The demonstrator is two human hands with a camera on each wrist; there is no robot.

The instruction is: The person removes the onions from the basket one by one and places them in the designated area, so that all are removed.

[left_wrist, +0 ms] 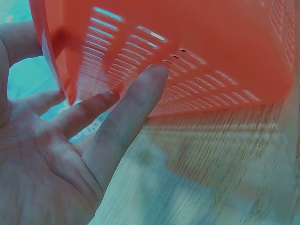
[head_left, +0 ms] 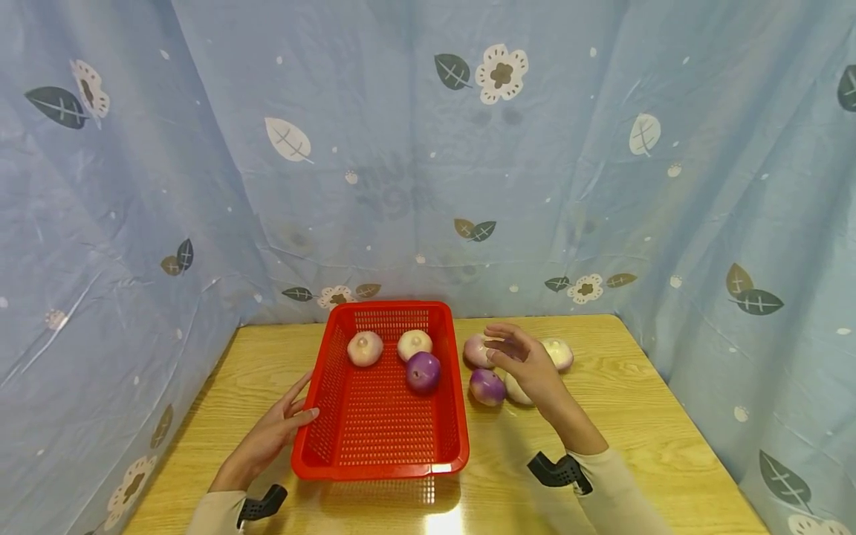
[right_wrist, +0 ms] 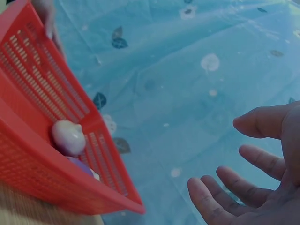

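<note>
A red slotted plastic basket [head_left: 381,472] holds a pinkish-white onion [head_left: 365,349], a white onion [head_left: 414,345] and a purple onion [head_left: 423,372]. At its left side is my left hand [head_left: 270,431], fingers extended, with the thumb against the slotted outer wall [left_wrist: 211,51] in the left wrist view. My right hand [head_left: 531,368] hovers over the onions right of the basket, its fingers spread and nothing in them. Around it lie a purple onion [head_left: 487,388], a pinkish onion [head_left: 476,351] and a white onion [head_left: 559,354]; the hand partly hides others.
Under everything is a wood-grain table [head_left: 635,423]. A light-blue patterned curtain [head_left: 374,163] stands along its back and both sides. Each wrist wears a black strap mount [head_left: 562,472].
</note>
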